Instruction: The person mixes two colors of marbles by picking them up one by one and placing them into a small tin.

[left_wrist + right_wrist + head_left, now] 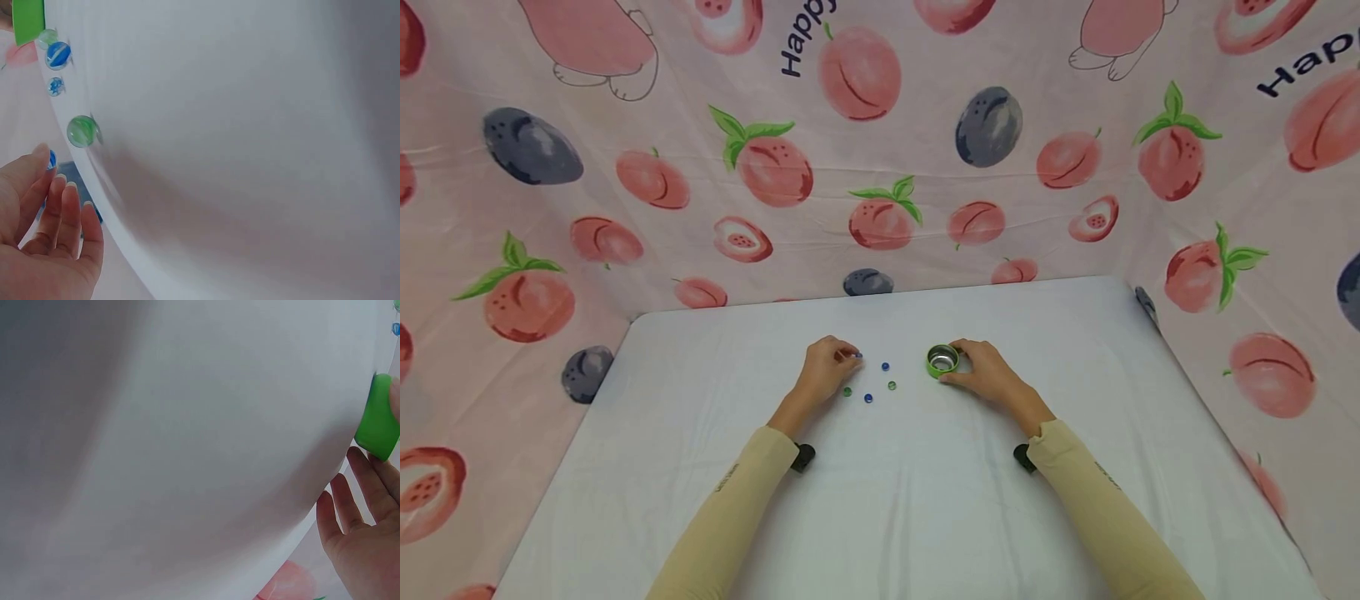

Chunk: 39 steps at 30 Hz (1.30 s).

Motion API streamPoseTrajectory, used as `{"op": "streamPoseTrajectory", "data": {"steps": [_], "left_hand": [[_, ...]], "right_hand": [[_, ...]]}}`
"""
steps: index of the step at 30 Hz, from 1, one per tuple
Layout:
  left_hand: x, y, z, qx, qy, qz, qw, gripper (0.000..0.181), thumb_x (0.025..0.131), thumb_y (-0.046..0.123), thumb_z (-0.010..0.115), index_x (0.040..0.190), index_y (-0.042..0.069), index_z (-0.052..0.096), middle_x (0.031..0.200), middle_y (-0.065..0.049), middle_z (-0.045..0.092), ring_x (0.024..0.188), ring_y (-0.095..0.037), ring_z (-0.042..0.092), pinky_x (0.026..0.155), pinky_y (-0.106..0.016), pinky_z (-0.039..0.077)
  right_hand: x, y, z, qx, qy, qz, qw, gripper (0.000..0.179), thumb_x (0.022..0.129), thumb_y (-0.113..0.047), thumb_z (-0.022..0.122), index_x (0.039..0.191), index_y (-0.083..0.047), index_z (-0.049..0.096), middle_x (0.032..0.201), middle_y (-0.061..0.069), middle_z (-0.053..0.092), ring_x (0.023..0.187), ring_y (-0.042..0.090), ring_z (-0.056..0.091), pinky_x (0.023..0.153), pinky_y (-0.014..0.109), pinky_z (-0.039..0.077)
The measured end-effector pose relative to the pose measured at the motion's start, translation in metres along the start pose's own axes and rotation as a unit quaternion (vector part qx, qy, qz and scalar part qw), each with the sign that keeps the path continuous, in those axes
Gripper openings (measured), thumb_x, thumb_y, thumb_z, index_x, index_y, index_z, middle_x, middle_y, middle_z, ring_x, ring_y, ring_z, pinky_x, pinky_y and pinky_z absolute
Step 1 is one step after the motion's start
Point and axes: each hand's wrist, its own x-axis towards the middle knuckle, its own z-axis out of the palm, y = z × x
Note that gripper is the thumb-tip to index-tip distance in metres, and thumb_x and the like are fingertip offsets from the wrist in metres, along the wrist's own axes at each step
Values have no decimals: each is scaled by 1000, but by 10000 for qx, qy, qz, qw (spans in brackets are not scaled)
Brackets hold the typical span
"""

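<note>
My left hand (824, 368) pinches a blue glass marble (52, 160) between thumb and index finger, the other fingers loosely bent. On the white cloth beside it lie a green marble (847, 392), a blue marble (868, 398), a second blue marble (885, 367) and a paler green marble (892, 386). To their right stands a small round green cup (377, 419) with a silvery metal inside, its opening facing up. My right hand (988, 373) grips the cup from the right, thumb on the near side and fingers on the far side.
A white cloth covers the table (895, 500). Fruit-printed fabric (925, 167) hangs behind the table and along both sides. Dark wrist cameras are strapped under both beige sleeves (730, 508).
</note>
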Motion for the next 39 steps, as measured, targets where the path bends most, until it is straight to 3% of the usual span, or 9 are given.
{"op": "streamPoseTrajectory", "data": {"steps": [5, 16, 39], "left_hand": [[2, 1, 3, -118, 15, 53, 9999, 18, 98, 10, 76, 113, 0, 78, 101, -12, 68, 93, -25, 59, 79, -31, 47], [9, 14, 9, -323, 61, 530, 9981, 17, 96, 8, 78, 109, -3, 79, 99, -15, 71, 92, -27, 63, 81, -33, 51], [20, 50, 42, -530, -150, 964, 9938, 16, 95, 9, 80, 105, -3, 79, 97, -14, 72, 90, -27, 66, 79, -31, 54]], "right_hand": [[0, 1, 1, -3, -1, -3, 10000, 59, 93, -22, 84, 138, 7, 61, 133, 21, 68, 128, 41, 58, 113, 55, 43], [2, 3, 2, -70, 77, -155, 9998, 57, 92, -21, 84, 137, 8, 61, 130, 22, 68, 125, 41, 60, 111, 56, 45], [4, 5, 3, 18, -8, -93, 10000, 59, 93, -24, 84, 138, 7, 61, 132, 21, 68, 126, 38, 61, 111, 55, 45]]}}
